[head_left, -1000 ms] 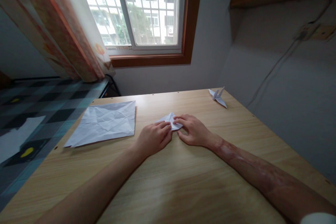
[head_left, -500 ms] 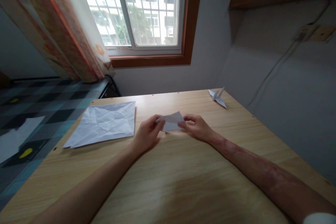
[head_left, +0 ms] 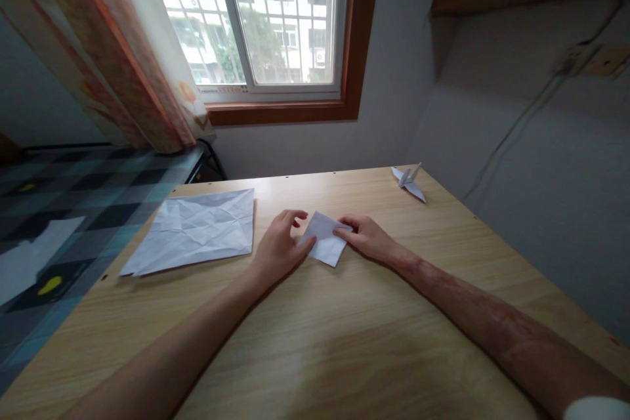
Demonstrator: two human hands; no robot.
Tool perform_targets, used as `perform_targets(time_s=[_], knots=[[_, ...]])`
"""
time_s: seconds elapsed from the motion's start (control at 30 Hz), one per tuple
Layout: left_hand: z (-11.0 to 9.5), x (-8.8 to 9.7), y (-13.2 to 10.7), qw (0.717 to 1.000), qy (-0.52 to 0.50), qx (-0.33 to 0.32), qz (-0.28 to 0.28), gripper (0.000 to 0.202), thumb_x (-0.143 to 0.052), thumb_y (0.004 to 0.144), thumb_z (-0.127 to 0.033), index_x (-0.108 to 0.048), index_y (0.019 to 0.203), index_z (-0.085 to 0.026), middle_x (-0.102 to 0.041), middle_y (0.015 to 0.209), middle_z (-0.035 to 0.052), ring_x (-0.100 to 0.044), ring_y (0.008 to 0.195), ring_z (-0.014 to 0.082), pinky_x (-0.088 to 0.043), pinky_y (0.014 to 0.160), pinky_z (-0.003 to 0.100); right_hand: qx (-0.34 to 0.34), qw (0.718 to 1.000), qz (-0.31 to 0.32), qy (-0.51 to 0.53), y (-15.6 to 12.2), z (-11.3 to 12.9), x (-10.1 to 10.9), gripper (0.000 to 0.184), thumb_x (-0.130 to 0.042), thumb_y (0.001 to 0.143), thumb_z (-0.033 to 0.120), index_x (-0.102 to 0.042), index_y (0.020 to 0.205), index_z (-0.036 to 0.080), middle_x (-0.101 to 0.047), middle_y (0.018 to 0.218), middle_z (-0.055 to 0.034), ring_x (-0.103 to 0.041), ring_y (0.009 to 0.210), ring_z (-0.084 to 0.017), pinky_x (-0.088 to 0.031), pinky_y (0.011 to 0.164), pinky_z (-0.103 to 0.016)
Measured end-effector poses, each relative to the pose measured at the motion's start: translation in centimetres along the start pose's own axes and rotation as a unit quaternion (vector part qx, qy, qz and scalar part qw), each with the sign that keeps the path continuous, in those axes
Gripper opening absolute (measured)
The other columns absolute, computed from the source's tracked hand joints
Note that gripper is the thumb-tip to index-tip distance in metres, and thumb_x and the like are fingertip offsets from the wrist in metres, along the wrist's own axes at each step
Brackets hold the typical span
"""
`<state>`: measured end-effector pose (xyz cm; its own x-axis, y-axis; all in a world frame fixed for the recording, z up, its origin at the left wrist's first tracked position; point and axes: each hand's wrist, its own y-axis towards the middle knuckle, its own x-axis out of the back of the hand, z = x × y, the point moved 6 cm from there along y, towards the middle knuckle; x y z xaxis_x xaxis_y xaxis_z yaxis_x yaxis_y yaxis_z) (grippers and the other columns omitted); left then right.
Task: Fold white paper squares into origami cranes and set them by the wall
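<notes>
A small folded square of white paper (head_left: 327,241) is between my hands over the middle of the table. My right hand (head_left: 365,234) pinches its right corner, thumb on top and fingers behind. My left hand (head_left: 284,243) is at the paper's left corner; its thumb touches the edge while the index finger is raised and apart from it. The left hand's other fingers are partly hidden. To the left lies a stack of large creased white paper sheets (head_left: 201,230). A folded paper crane (head_left: 410,185) rests near the far right corner.
The wooden table (head_left: 315,341) ends at a wall below a barred window (head_left: 290,20). On the left is a checked bed cover (head_left: 98,177) with loose white paper (head_left: 34,256). A cable (head_left: 512,128) runs down the right wall from a socket.
The folded paper has turned to lie flatter, a corner now pointing toward me. My left index finger has lifted off it, while my right hand keeps its pinch.
</notes>
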<state>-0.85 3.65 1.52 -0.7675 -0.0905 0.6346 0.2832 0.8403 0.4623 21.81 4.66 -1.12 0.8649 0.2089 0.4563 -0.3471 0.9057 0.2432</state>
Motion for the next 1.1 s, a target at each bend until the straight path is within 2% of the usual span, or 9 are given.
perform_targets(time_s=[0.1,0.17,0.27,0.43,0.57,0.7,0.83,0.97,1.1], knots=[[-1.5,0.0,-0.2,0.992,0.072,-0.1,-0.001,0.039,-0.076,0.09,-0.021,-0.068,0.127,-0.023,-0.071,0.134,0.0115,-0.07,0.119,0.0294,-0.057,0.107,0.05,0.034,0.996,-0.012,-0.076,0.0,0.6,0.1,0.009,-0.079,0.094,0.027,-0.082,0.1,0.02,-0.08,0.094,-0.0022,-0.069,0.086,-0.021,-0.049,0.078,-0.032],[-2.6,-0.8,-0.5,0.98,0.098,-0.163,0.061,0.025,-0.067,0.098,-0.018,-0.071,0.121,-0.025,-0.074,0.132,0.0092,-0.07,0.122,0.0287,-0.055,0.11,0.049,0.056,0.991,-0.046,-0.109,0.0,0.6,0.4,0.018,-0.085,0.089,0.025,-0.081,0.106,0.021,-0.079,0.099,-0.0041,-0.069,0.092,-0.023,-0.051,0.084,-0.035],[-3.8,-1.8,-1.0,0.96,0.118,-0.21,0.145,0.023,-0.056,0.104,-0.015,-0.074,0.114,-0.026,-0.079,0.126,0.0063,-0.072,0.115,0.0264,-0.056,0.106,0.046,0.069,0.985,-0.096,-0.122,-0.1,0.0,0.7,0.037,-0.09,0.085,0.025,-0.076,0.12,0.022,-0.077,0.111,-0.0073,-0.068,0.104,-0.026,-0.055,0.093,-0.04],[-4.1,-1.8,-1.2,0.958,0.158,-0.19,0.145,0.019,-0.06,0.108,-0.032,-0.075,0.118,-0.024,-0.078,0.128,0.0087,-0.072,0.11,0.0286,-0.059,0.102,0.046,0.061,0.982,-0.14,-0.116,-0.3,-0.6,0.9,0.037,-0.086,0.09,0.031,-0.072,0.123,0.024,-0.073,0.126,-0.0102,-0.066,0.117,-0.028,-0.057,0.101,-0.044],[-4.0,-1.5,-1.3,0.956,0.225,-0.152,0.108,0.026,-0.065,0.106,-0.044,-0.076,0.113,-0.022,-0.078,0.121,0.0112,-0.07,0.102,0.0306,-0.059,0.094,0.049,0.04,0.979,-0.157,-0.124,-0.4,-0.4,1.2,0.028,-0.083,0.093,0.04,-0.071,0.112,0.023,-0.074,0.113,-0.0091,-0.067,0.105,-0.027,-0.057,0.093,-0.042],[-3.8,-1.4,-1.3,0.96,0.241,-0.122,0.08,0.025,-0.061,0.108,-0.04,-0.077,0.104,-0.021,-0.076,0.115,0.0128,-0.069,0.098,0.0305,-0.058,0.088,0.047,0.055,0.981,-0.119,-0.144,-0.4,0.6,0.8,0.026,-0.084,0.092,0.038,-0.07,0.108,0.022,-0.075,0.099,-0.0057,-0.066,0.095,-0.026,-0.053,0.089,-0.04],[-3.1,-1.4,-1.2,0.968,0.222,-0.097,0.067,0.019,-0.063,0.106,-0.035,-0.075,0.099,-0.022,-0.074,0.111,0.012,-0.069,0.098,0.0294,-0.058,0.086,0.044,0.09,0.982,-0.087,-0.145,-0.6,1.5,0.2,0.03,-0.087,0.086,0.027,-0.071,0.111,0.023,-0.075,0.103,-0.0054,-0.066,0.096,-0.025,-0.053,0.092,-0.04],[-2.8,-1.2,-1.1,0.967,0.235,-0.08,0.054,0.018,-0.07,0.102,-0.039,-0.074,0.098,-0.022,-0.072,0.107,0.0114,-0.069,0.097,0.0303,-0.057,0.087,0.045,0.094,0.992,-0.071,-0.042,-0.7,1.5,0.0,0.034,-0.083,0.087,0.025,-0.069,0.118,0.021,-0.074,0.115,-0.0076,-0.07,0.106,-0.024,-0.058,0.097,-0.039],[-3.1,-1.1,-1.0,0.96,0.256,-0.098,0.063,0.02,-0.07,0.102,-0.041,-0.073,0.1,-0.021,-0.072,0.105,0.012,-0.067,0.101,0.0329,-0.056,0.093,0.049,0.069,0.994,-0.072,0.052,-0.5,0.6,0.0,0.039,-0.081,0.086,0.023,-0.066,0.122,0.021,-0.073,0.117,-0.0062,-0.074,0.104,-0.021,-0.06,0.097,-0.037]])
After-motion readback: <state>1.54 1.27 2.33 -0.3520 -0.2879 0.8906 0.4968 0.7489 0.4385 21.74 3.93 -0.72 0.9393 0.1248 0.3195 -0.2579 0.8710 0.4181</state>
